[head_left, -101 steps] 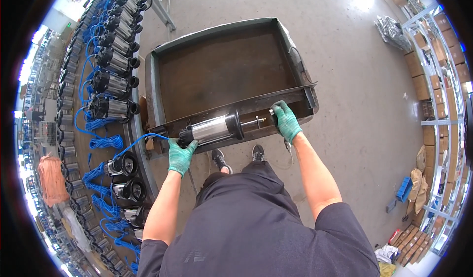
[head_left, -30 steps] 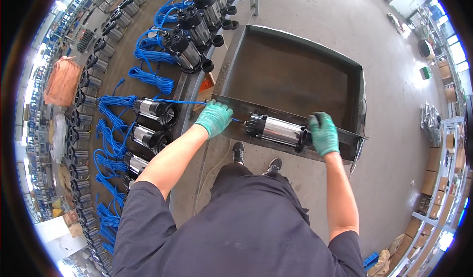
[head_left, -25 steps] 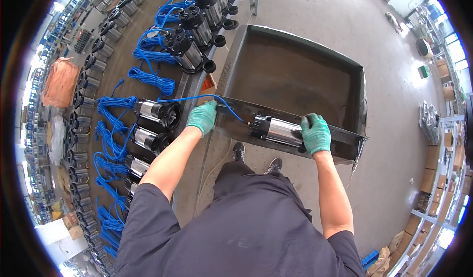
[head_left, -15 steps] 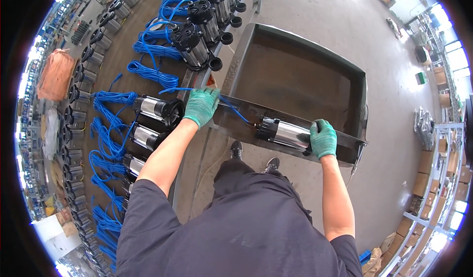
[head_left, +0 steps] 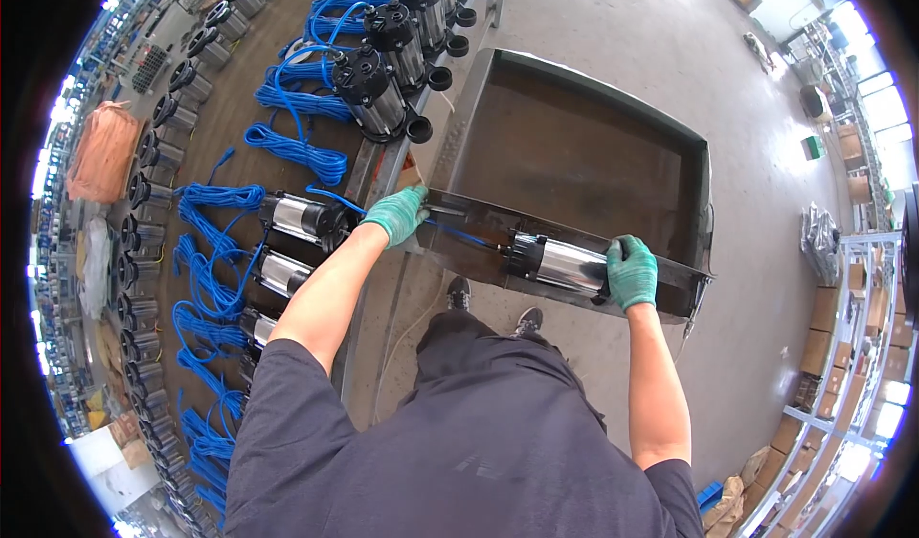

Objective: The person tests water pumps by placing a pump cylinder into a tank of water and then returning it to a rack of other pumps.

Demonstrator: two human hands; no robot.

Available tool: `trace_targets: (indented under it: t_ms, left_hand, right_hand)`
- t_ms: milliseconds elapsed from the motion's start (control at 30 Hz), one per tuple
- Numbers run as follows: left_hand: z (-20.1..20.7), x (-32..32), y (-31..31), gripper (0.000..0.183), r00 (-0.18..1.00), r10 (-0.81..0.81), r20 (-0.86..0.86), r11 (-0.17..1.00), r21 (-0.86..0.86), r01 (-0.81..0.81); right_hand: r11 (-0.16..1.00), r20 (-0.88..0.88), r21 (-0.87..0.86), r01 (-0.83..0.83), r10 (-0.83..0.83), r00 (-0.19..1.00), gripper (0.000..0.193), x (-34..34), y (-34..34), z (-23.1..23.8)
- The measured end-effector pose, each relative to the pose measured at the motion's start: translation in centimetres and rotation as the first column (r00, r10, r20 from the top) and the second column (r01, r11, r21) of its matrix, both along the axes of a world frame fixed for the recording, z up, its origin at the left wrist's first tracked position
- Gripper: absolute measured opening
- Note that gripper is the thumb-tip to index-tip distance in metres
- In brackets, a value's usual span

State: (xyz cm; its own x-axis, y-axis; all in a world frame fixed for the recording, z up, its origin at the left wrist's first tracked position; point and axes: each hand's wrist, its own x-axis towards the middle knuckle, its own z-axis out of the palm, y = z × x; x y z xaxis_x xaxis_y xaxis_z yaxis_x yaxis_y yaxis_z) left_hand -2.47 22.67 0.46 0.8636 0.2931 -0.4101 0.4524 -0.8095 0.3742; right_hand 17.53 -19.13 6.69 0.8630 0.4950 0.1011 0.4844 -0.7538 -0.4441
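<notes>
A silver pump with black ends [head_left: 558, 263] lies on its side on the narrow front ledge of a metal trough. Over its right end my right hand [head_left: 632, 272], in a green glove, is closed. A blue cable [head_left: 466, 237] leaves the pump's left end and runs to my left hand [head_left: 396, 216], also gloved in green. That hand is closed around the cable at the trough's left corner; its fingertips are partly hidden. The cable continues left of the hand onto the bench.
The brown-bottomed trough [head_left: 709, 169] spreads beyond the ledge. Upright pumps [head_left: 371, 98] line the bench edge at left, several more lying nearer me beside coiled blue cables [head_left: 215, 275]. A shelf rack with cartons [head_left: 852, 347] stands at far right.
The pump has shifted slightly right along with my right hand. My left hand has dropped a little, and the cable between it and the pump lies straighter.
</notes>
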Motion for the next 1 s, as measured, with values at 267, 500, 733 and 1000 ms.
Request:
trace_targets:
  t_ms: [267, 500, 733, 1000]
  left_hand:
    - [-0.7, -2.2, -1.3, 0.031, 0.931, -0.338, 0.136, 0.913, 0.288, 0.289]
    - [3.0, -2.1, -3.8, 0.025, 0.957, -0.222, 0.186, 0.952, 0.254, 0.171]
    - [0.9, -4.9, -4.9, 0.013, 0.915, 0.203, 0.348, 0.842, -0.54, 0.019]
    - [-1.2, -2.9, -7.9, 0.019, 0.902, 0.349, 0.255, 0.67, -0.74, -0.05]
  right_hand:
    - [1.0, -0.001, 0.007, 0.008, -0.008, 1.0, 0.018, 0.1, -0.2, -0.3]
    - [1.0, -0.004, -0.014, 0.001, -0.002, 1.0, 0.02, 0.0, 0.0, -0.1]
    - [1.0, -0.071, -0.018, 0.014, -0.015, 0.997, 0.021, 0.0, 0.2, 0.1]
    - [0.999, -0.065, -0.021, 0.024, -0.026, 0.998, 0.022, 0.2, 0.0, 0.0]
